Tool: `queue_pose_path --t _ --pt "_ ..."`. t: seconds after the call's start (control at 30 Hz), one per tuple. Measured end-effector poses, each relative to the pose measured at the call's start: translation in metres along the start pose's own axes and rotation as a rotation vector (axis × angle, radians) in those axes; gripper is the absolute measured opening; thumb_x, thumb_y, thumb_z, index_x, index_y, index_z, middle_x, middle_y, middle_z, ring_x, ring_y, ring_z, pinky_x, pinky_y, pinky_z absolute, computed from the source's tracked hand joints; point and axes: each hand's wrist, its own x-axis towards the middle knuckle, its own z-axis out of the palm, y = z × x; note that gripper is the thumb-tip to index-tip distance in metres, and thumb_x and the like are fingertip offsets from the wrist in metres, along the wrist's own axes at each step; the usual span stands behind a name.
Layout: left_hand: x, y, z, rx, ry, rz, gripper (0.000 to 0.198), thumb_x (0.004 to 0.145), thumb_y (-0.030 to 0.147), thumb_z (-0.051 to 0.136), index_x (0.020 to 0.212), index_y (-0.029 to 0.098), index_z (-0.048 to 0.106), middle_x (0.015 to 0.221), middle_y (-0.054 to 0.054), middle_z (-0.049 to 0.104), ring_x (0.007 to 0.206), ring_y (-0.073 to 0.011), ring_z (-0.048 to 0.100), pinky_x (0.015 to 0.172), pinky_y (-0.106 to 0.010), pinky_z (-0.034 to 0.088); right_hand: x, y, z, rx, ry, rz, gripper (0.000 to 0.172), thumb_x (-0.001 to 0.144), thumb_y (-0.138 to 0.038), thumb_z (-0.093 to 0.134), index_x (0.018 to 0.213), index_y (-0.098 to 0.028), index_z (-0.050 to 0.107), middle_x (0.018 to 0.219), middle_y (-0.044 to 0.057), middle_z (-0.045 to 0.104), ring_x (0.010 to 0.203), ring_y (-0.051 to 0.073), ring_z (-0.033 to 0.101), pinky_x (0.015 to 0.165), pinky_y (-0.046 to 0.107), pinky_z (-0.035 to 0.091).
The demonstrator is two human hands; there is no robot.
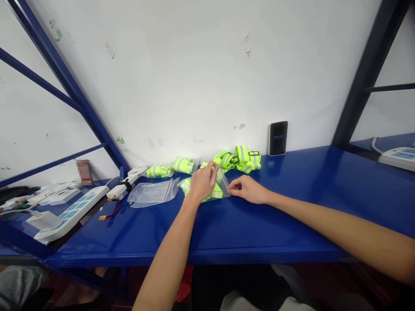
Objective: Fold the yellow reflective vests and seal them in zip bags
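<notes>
The left hand (204, 179) lies over a small transparent plastic bag (222, 180), its thumb and forefinger drawn together in a narrow pinch at the upper end of the bag's right-hand edge. The right hand (248, 189) pinches the lower end of that same edge between thumb and curled fingers, just as narrowly. The bag rests on the glossy blue tabletop (292, 224), between and partly beneath the hands, with a fluorescent yellow-green strap with silvery-grey bands (216, 192) inside it. Just behind stand two loosely coiled yellow-green banded straps (248, 160), near the white wall (201, 77). To the left of the left hand lie flat clear plastic bags with a red line (151, 193), and behind these, two yellow-green banded bundles (160, 171). A black-faced rectangular device with a pale side (278, 138) stands upright near the wall, to the right of the coils.
</notes>
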Motion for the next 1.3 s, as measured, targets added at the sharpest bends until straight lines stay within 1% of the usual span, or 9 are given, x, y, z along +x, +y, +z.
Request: queue_pose_path --t 0.13,0.27,0.37,0.6,0.8,1.17,1.3 --pt "-0.0004 0.0006 0.0002 0.024 -0.008 -0.003 0.027 0.100 0.036 0.028 0.105 0.023 0.051 0.073 -0.001 0.064 0.067 -0.0184 0.062 0.063 -0.027 0.036 0.0001 -0.0010 -0.0021 0.012 -0.022 -0.004 0.022 0.081 -0.032 0.060 0.081 -0.015 0.074 0.074 0.004 0.072 0.066 0.017 0.062 0.062 0.027 0.045" --pt "-0.0008 0.0013 -0.0004 0.028 -0.011 0.004 0.028 0.101 0.036 0.027 0.106 0.023 0.051 0.073 -0.001 0.064 0.068 -0.0189 0.062 0.064 -0.028 0.037 0.0004 -0.0014 -0.0031 0.037 -0.037 0.029 0.022 0.080 -0.033 0.062 0.082 -0.015 0.074 0.077 0.006 0.074 0.071 0.020 0.066 0.067 0.029 0.049" --pt "-0.0008 0.0019 -0.0010 0.026 -0.021 0.000 0.028 0.101 0.037 0.027 0.106 0.023 0.051 0.073 -0.001 0.063 0.068 -0.0184 0.061 0.064 -0.027 0.038 0.0001 -0.0019 -0.0033 0.046 -0.043 0.038 0.023 0.080 -0.034 0.062 0.083 -0.015 0.074 0.078 0.006 0.074 0.071 0.021 0.067 0.067 0.029 0.050" --pt "-0.0005 0.0018 -0.0005 0.016 -0.018 0.000 0.027 0.101 0.036 0.028 0.105 0.023 0.051 0.072 -0.001 0.063 0.067 -0.0186 0.061 0.063 -0.028 0.037 -0.0005 -0.0063 -0.0026 -0.029 -0.015 0.009 0.022 0.081 -0.033 0.061 0.079 -0.015 0.073 0.075 0.006 0.073 0.067 0.019 0.064 0.064 0.029 0.047" --pt "-0.0015 0.0014 -0.0003 0.015 -0.015 0.003 0.027 0.101 0.037 0.028 0.104 0.023 0.051 0.071 0.000 0.063 0.067 -0.0185 0.061 0.063 -0.028 0.037 -0.0019 -0.0045 -0.0021 0.023 -0.031 0.014 0.024 0.081 -0.035 0.061 0.082 -0.015 0.074 0.076 0.005 0.074 0.068 0.019 0.064 0.064 0.028 0.047" --pt "-0.0016 0.0030 -0.0017 0.007 -0.021 -0.005 0.027 0.101 0.037 0.027 0.105 0.024 0.051 0.071 0.000 0.062 0.066 -0.0183 0.060 0.065 -0.027 0.039 -0.0022 -0.0036 -0.0001 0.005 -0.008 0.026 0.025 0.081 -0.038 0.062 0.080 -0.015 0.074 0.073 0.005 0.072 0.067 0.018 0.063 0.064 0.028 0.045" --pt "-0.0017 0.0030 -0.0017 0.008 -0.024 -0.002 0.028 0.101 0.037 0.026 0.105 0.024 0.051 0.072 0.000 0.062 0.067 -0.0182 0.061 0.065 -0.027 0.039 -0.0021 -0.0017 0.0015 -0.015 0.023 0.026 0.026 0.081 -0.038 0.061 0.079 -0.015 0.073 0.070 0.004 0.070 0.064 0.017 0.060 0.062 0.027 0.044"
